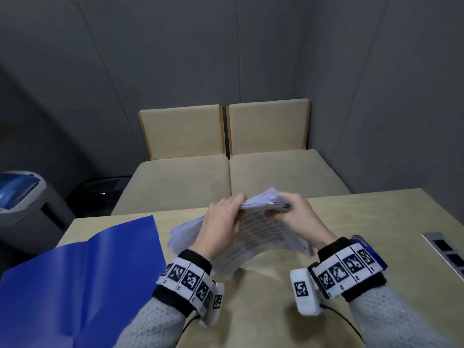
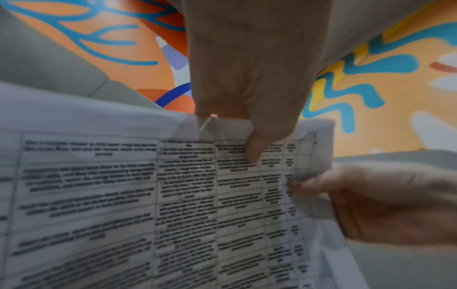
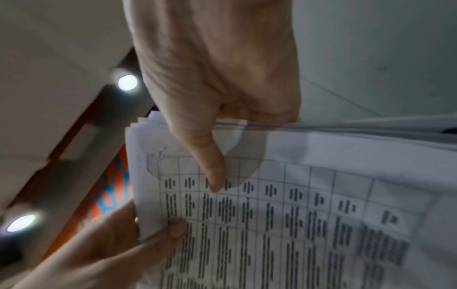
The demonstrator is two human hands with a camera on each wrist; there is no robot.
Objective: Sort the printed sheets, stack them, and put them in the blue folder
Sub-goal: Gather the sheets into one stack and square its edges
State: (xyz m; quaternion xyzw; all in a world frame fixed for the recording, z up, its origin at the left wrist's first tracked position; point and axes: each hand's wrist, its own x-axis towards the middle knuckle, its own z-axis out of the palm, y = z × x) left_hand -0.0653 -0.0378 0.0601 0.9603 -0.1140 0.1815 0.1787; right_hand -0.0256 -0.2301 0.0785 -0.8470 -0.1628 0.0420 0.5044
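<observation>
Head view: both hands, left point(image 1: 221, 227) and right point(image 1: 295, 217), fingers clamped on the sheets point(image 1: 261, 237), lift them above the tabletop point(image 1: 364, 222), right of the folder point(image 1: 100, 267).

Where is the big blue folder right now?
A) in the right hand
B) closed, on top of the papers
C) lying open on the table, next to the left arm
C: the glossy blue folder lies spread open on the beige table, while the left hand and right hand grip the printed paper sheets.
</observation>
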